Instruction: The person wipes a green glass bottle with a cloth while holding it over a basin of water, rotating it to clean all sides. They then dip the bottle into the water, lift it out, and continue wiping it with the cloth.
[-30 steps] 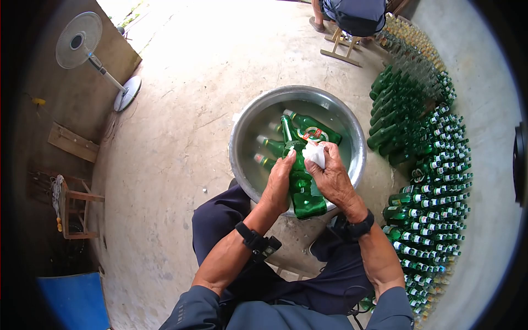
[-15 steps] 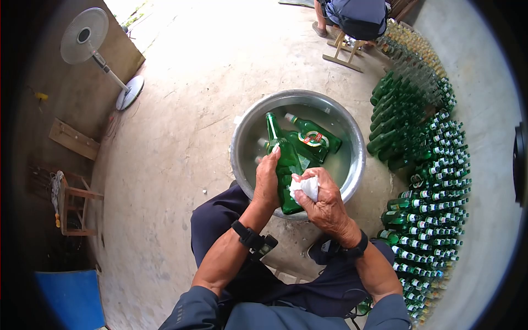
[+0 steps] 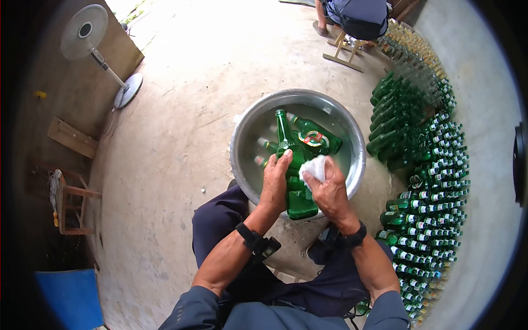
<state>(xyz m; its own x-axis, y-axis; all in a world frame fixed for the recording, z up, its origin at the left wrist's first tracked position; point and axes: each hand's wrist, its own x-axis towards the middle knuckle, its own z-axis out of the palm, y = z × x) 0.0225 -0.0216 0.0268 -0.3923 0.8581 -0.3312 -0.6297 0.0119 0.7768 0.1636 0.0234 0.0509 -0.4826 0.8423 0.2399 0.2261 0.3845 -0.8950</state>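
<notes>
My left hand [image 3: 275, 181] is wrapped round the middle of a green glass bottle [image 3: 301, 204], which slants over the near rim of a metal basin [image 3: 356, 179] with its neck pointing away from me. In my right hand [image 3: 331, 190] is a crumpled white cloth [image 3: 314, 168], pinched between thumb and fingers just beside the bottle. Water fills the basin. Several more green bottles lie in it, one labelled bottle [image 3: 324, 137] showing behind the held one; others are partly under water.
Rows of green bottles [image 3: 421, 209] stand along the wall at my right. A person [image 3: 355, 16] sits on a wooden stool [image 3: 342, 58] at the far right. A standing fan [image 3: 85, 33], a wooden stool frame [image 3: 80, 192] and a blue panel [image 3: 70, 300] are at the left.
The bottle and my left hand have shifted a little to the right. My right hand with the cloth has moved up along the bottle's right side, slightly away from me.
</notes>
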